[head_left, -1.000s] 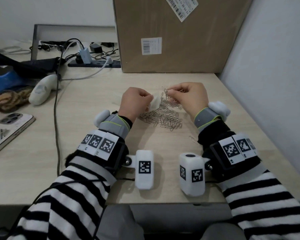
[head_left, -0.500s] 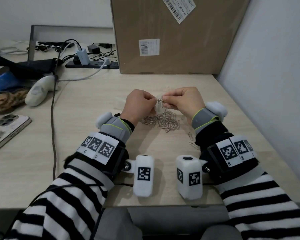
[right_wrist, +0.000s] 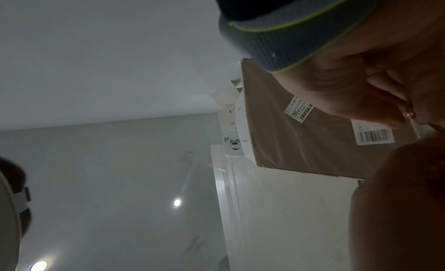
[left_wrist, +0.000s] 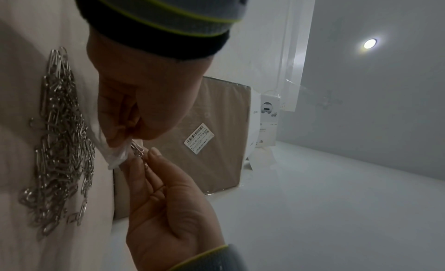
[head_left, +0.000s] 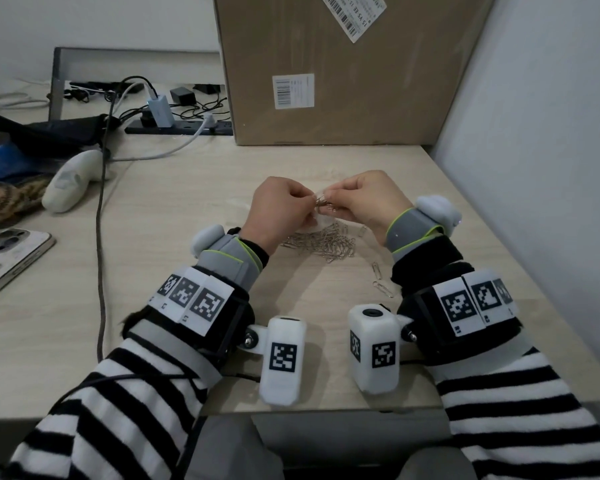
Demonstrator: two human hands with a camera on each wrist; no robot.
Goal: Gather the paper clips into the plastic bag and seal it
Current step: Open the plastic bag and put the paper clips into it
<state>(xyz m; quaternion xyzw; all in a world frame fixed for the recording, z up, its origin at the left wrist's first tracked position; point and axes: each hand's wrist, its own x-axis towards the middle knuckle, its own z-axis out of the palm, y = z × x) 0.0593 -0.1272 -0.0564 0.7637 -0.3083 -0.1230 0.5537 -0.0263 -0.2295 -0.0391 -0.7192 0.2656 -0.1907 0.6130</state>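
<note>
Above the table (head_left: 174,216) and the heap of paper clips (head_left: 321,241), our left hand (head_left: 279,207) pinches the plastic bag (left_wrist: 115,155) at its mouth. Our right hand (head_left: 366,199), just beside it, pinches a few clips (head_left: 321,202), their long axes pointing into the opening.

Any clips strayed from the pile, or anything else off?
Yes: a few stray clips lie apart from the main pile, near the right wrist. The left hand pinches the plastic bag; the right hand feeds clips.
</note>
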